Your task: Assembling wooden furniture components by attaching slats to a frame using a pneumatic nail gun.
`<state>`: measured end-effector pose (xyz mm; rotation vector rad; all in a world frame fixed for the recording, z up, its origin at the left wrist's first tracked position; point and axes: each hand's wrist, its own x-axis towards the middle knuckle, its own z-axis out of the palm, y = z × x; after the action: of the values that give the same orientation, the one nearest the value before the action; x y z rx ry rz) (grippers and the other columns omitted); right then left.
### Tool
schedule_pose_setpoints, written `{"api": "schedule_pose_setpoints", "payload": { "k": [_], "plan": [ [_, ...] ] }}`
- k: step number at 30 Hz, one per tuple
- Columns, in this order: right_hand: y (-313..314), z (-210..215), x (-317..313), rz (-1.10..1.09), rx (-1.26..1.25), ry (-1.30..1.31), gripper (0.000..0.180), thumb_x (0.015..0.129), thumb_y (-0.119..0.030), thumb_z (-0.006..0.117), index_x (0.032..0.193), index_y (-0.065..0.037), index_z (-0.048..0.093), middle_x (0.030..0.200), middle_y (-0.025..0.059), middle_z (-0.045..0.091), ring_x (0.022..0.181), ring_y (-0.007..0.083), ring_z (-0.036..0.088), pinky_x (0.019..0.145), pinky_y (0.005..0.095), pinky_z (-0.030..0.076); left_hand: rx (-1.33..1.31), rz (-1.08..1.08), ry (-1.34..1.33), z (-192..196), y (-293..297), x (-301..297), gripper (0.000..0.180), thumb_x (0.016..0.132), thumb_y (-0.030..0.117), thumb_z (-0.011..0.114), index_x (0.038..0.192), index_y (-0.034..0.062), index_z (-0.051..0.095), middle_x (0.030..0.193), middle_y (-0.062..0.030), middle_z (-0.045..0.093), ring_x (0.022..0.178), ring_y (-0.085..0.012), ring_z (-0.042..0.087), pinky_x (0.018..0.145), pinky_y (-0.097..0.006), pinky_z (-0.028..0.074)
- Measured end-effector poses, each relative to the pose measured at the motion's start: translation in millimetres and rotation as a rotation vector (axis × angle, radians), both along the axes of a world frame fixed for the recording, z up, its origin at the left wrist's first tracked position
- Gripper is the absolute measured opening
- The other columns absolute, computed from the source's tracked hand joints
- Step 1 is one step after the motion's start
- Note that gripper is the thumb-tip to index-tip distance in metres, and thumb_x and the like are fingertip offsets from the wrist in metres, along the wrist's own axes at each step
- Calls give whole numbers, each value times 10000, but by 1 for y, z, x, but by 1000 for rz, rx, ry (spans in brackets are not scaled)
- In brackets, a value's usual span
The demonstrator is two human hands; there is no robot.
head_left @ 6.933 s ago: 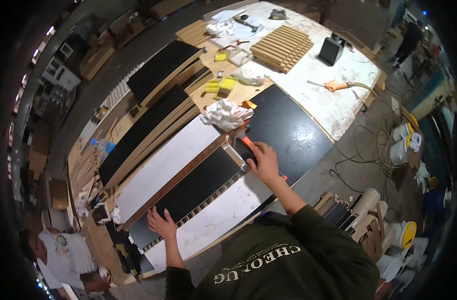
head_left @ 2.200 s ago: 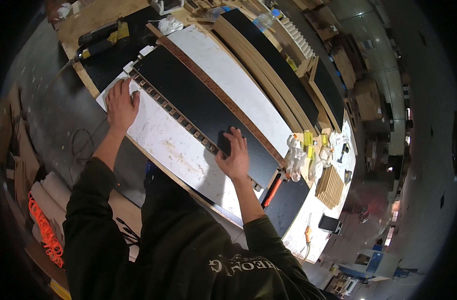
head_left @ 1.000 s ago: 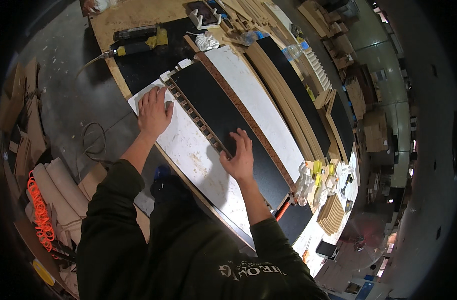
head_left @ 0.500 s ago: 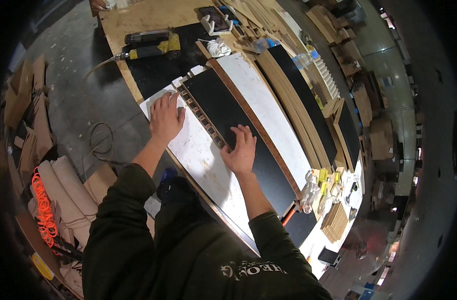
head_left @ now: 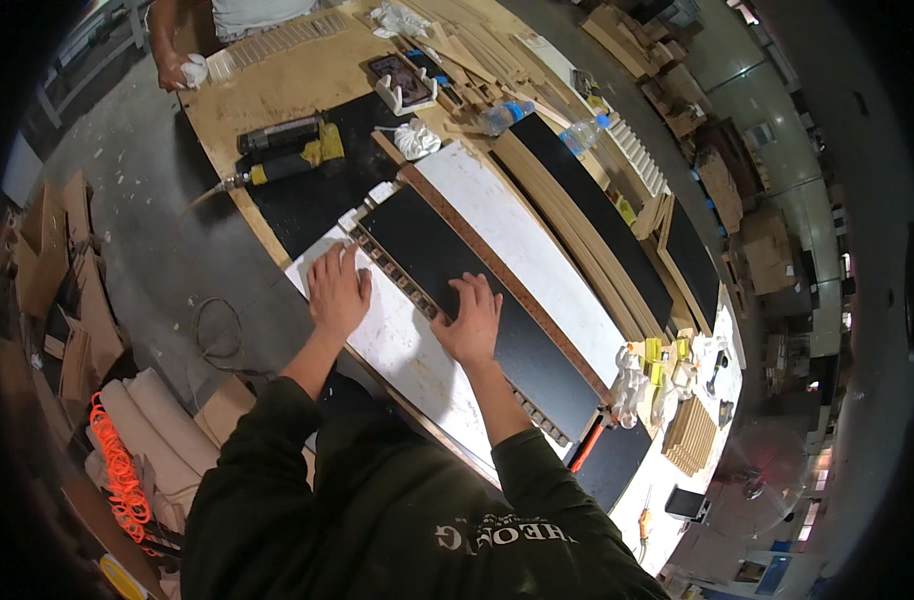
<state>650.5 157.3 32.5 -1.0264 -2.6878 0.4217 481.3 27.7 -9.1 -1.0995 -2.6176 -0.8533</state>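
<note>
Yellow-and-black handheld tool (head_left: 312,153): between ten and eleven o'clock
Clear blue-capped plastic bottles (head_left: 580,136): twelve to one o'clock
Bright orange coiled cord (head_left: 120,472): eight o'clock, beside thick beige rolls (head_left: 164,430)
Stacked tan wooden slats (head_left: 690,437): four o'clock

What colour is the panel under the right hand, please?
The panel is black; the head view shows it best.

Illumination uneven: white board (head_left: 397,360) and white end of the desk (head_left: 663,478) bright, floor (head_left: 157,180) dim. Soft shadow on the board beside the right grip (head_left: 469,325). Fisheye distortion bows straight edges; rim falls to black. Distant background soft.
</note>
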Motion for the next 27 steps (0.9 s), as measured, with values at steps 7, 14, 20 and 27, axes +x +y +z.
{"api": "schedule_pose_setpoints", "payload": {
  "k": [7, 14, 20, 27],
  "plan": [
    [0, 6, -11, -4, -19, -18, 534, 672, -189, 660, 1180, -137, 503, 1333, 108, 432, 1330, 325, 319, 1082, 592, 213, 12, -38, -20, 5, -10, -11, 482, 768, 239, 640, 1196, 57, 515, 1224, -132, 488, 1121, -311, 444, 959, -441, 327],
    [-6, -5, -32, -43, 15, 44, 540, 651, -176, 663, 1167, -134, 507, 1345, 101, 427, 1338, 318, 328, 1044, 633, 238, 13, -619, -21, 5, -27, -77, 315, 760, 229, 651, 1027, 75, 589, 1039, -99, 527, 967, -284, 501, 782, -429, 417],
    [-8, -3, -35, -56, 39, 19, 541, 644, -162, 662, 1162, -134, 513, 1349, 101, 429, 1338, 313, 335, 1045, 634, 233, 24, -614, -28, 8, -28, -80, 317, 774, 232, 627, 1048, 84, 567, 1060, -104, 511, 959, -279, 495, 784, -424, 414],
    [-14, 1, -64, -57, -20, 26, 542, 634, -142, 663, 1155, -118, 519, 1364, 115, 413, 1343, 330, 318, 1050, 631, 226, 22, -616, -63, 5, -27, -83, 323, 786, 243, 620, 1060, 85, 555, 1070, -97, 505, 957, -271, 490, 781, -425, 412]
  ]
}}
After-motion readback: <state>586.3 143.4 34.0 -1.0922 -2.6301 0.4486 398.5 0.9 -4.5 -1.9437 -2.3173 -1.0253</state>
